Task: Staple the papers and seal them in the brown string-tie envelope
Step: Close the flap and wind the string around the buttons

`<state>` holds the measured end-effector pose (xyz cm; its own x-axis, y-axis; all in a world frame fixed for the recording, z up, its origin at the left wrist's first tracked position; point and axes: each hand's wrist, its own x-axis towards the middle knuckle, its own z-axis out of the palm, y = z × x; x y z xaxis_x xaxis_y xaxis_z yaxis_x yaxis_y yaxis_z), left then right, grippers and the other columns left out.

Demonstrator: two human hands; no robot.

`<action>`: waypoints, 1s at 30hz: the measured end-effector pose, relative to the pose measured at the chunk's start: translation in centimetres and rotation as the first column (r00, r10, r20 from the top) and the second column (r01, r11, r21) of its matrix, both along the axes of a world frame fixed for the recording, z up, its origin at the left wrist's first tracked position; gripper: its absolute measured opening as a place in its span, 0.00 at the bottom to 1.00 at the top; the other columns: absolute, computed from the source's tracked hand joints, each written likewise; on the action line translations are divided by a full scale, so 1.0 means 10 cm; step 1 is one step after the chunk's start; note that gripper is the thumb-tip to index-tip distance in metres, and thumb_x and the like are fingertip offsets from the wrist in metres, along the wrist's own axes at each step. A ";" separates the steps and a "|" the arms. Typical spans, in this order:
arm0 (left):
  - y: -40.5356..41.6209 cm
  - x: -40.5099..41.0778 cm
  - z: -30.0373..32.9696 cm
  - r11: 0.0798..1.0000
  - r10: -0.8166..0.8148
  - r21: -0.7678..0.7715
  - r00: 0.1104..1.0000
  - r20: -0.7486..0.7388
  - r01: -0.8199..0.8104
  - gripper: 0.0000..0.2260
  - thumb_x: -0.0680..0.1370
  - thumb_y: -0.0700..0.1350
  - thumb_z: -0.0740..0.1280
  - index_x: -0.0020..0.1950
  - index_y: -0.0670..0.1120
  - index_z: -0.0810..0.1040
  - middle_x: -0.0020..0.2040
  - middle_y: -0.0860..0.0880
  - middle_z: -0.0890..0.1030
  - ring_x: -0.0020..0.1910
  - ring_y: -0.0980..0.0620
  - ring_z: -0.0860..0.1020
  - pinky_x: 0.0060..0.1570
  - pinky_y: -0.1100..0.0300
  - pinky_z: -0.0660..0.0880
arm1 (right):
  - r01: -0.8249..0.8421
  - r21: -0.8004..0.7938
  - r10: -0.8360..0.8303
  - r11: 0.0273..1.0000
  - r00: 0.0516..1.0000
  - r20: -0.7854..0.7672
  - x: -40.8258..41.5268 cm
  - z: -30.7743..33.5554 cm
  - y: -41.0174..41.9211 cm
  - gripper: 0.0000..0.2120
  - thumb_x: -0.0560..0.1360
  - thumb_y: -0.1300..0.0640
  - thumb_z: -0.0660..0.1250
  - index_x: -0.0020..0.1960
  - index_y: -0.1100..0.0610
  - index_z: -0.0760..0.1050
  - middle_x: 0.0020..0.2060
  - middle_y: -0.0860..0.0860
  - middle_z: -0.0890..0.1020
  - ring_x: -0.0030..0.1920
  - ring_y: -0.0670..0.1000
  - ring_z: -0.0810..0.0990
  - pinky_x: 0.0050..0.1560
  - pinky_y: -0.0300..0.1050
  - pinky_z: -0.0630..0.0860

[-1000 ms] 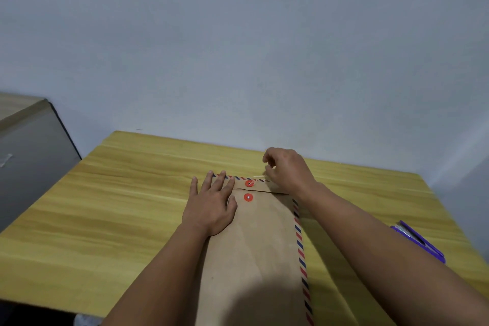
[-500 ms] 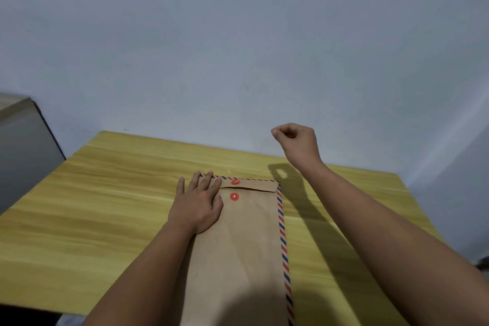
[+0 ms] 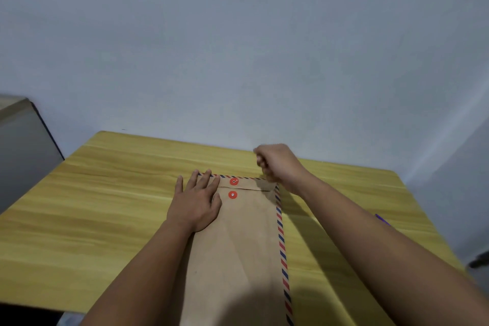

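A brown string-tie envelope [image 3: 246,246] with a red-and-blue striped border lies lengthwise on the wooden table [image 3: 105,206], its flap folded down at the far end. Two red buttons sit there, the upper one [image 3: 234,181] on the flap showing a pale curl of string, the lower one [image 3: 232,195] on the body. My left hand [image 3: 197,202] lies flat on the envelope's left side, fingers spread beside the buttons. My right hand [image 3: 277,164] hovers over the far right corner with its fingers pinched together; the string itself is too fine to trace. No papers show.
A sliver of a purple stapler [image 3: 382,219] pokes out behind my right forearm near the table's right edge. A grey cabinet [image 3: 23,145] stands to the left. The wall rises just behind the table's far edge.
My right hand rose from the flap, lifted up and back half a second ago, and has come down again toward the envelope's far right corner. My left hand stayed flat on the envelope.
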<state>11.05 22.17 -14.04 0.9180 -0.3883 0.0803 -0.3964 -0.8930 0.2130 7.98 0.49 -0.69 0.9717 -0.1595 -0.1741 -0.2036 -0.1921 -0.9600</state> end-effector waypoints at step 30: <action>0.04 0.01 0.01 0.969 0.130 -0.220 0.989 0.070 -0.112 0.14 0.81 0.49 0.59 0.62 0.53 0.80 0.74 0.53 0.74 0.79 0.48 0.62 0.71 0.23 0.46 | -0.150 -0.985 0.404 -0.089 0.898 -0.173 -0.19 -0.75 0.56 0.05 0.79 0.58 0.63 0.45 0.53 0.75 0.47 0.55 0.84 0.47 0.61 0.83 0.39 0.48 0.66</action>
<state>11.11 22.62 -13.95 0.9438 -0.2398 0.2276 -0.3123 -0.8724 0.3760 6.06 6.13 -8.16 0.9687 0.2481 -0.0081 0.2426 -0.9393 0.2427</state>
